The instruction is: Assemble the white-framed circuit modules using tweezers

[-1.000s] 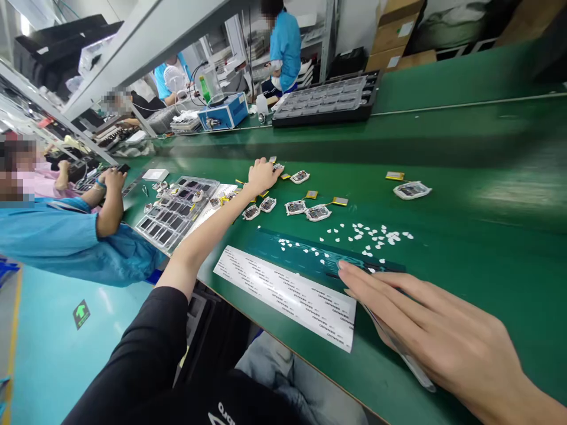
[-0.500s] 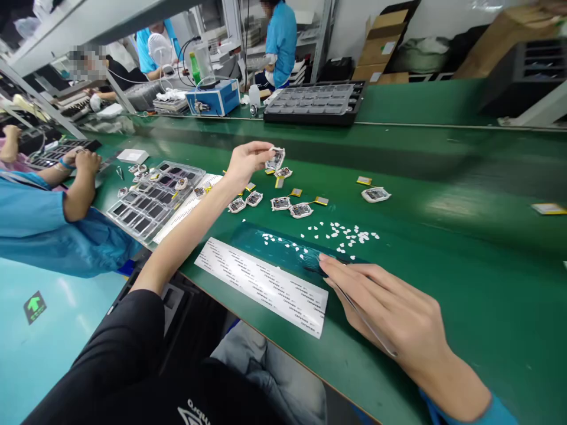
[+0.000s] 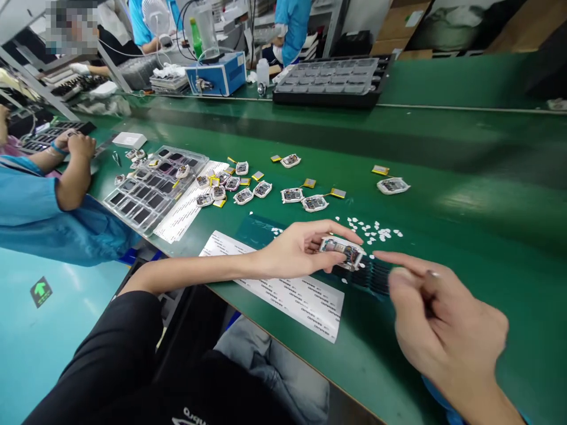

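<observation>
My left hand grips a small white device housing by its edges, with circuit parts showing in its open face. To the right of it is my right hand, index finger stretched toward the housing and the other fingers curled. A metal end of the tweezers shows between those fingers; the rest is hidden. Small white pieces lie scattered just beyond the hands. Under the left hand are a dark blue-green sheet and a white printed sheet.
More open housings with yellow-edged batteries lie across the green table. A clear tray of dark screens is at left, near a co-worker's arm. A black tray and a blue box stand behind.
My left hand has brought the housing from the far middle of the table toward me and right. My right hand has moved right, and its index finger is now stretched out.
</observation>
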The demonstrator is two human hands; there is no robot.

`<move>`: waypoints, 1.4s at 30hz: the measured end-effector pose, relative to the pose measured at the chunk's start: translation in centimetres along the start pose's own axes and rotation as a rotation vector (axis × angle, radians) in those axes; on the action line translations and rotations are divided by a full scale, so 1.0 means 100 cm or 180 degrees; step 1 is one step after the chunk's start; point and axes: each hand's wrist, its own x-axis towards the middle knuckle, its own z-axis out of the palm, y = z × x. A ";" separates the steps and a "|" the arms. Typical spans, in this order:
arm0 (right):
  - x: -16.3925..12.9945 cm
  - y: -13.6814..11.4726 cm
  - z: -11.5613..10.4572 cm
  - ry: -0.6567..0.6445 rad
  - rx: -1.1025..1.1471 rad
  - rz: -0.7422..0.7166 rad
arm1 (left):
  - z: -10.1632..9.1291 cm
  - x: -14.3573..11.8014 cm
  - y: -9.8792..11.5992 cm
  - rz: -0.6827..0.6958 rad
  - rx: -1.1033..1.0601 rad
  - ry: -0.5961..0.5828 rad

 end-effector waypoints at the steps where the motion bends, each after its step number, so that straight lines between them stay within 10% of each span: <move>1: -0.002 -0.001 0.001 -0.0050 -0.0021 -0.0008 | 0.001 -0.001 -0.003 -0.0004 0.0054 -0.0002; 15: -0.013 0.003 0.009 -0.0250 -0.0553 -0.0713 | 0.007 -0.010 -0.005 -0.0548 0.0170 -0.0217; 42: -0.006 0.005 0.006 -0.0523 0.0138 -0.0390 | 0.002 -0.008 -0.005 -0.0141 0.1031 -0.0047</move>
